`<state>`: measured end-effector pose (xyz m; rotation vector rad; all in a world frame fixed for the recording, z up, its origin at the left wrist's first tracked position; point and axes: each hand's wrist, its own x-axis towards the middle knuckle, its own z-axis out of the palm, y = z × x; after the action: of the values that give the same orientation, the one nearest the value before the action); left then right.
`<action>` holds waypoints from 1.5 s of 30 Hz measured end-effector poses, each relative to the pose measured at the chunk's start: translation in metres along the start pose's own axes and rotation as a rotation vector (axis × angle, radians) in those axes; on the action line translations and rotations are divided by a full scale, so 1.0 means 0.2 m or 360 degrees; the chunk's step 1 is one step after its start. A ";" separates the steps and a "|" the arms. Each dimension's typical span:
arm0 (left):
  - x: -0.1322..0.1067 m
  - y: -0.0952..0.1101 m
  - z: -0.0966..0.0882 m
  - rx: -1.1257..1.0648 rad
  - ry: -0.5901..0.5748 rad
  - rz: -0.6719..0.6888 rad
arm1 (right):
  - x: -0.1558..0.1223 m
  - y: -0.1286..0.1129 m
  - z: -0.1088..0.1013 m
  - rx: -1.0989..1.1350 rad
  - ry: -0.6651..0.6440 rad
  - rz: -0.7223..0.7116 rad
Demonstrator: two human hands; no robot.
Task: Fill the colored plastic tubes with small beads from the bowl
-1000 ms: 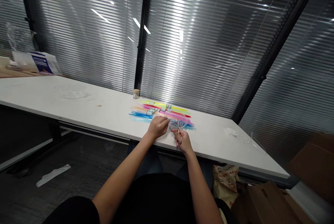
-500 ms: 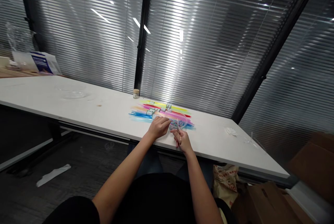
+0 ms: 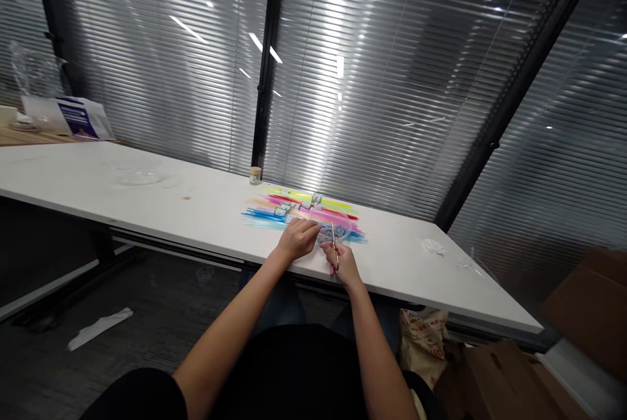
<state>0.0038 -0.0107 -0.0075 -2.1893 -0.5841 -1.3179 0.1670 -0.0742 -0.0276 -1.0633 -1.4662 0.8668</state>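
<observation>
Rows of coloured straws (image 3: 274, 213) in yellow, pink, red and blue lie fanned out on the white table (image 3: 196, 211). My left hand (image 3: 297, 238) is closed in a pinch at the near edge of the straws, holding something thin that I cannot make out. My right hand (image 3: 343, 262) grips small scissors (image 3: 334, 242), blades pointing up toward a clear bowl (image 3: 336, 232) of small coloured pieces. The two hands sit close together in front of the bowl.
A small corked jar (image 3: 255, 175) stands behind the straws. A clear dish (image 3: 137, 177) lies at the left, a blue and white packet (image 3: 73, 116) on a wooden surface beyond. Crumpled plastic (image 3: 434, 245) lies right. Cardboard boxes (image 3: 504, 374) sit on the floor. Blinds back the table.
Both hands have shifted very slightly away from me toward the bowl; otherwise nothing has visibly changed.
</observation>
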 end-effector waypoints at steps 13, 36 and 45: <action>0.01 0.00 -0.03 0.0151 0.0056 -0.0100 | 0.00 -0.02 0.00 0.0013 0.0048 0.0044; 0.02 0.01 -0.03 0.0145 0.0000 -0.0133 | -0.01 -0.04 0.00 0.0131 0.0025 0.0037; 0.01 0.01 -0.04 0.0165 0.0006 -0.0106 | -0.01 -0.01 -0.01 0.0042 -0.0014 0.0060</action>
<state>0.0003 -0.0162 -0.0026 -2.0994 -0.7134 -1.2951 0.1678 -0.0759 -0.0260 -1.0714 -1.4422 0.9161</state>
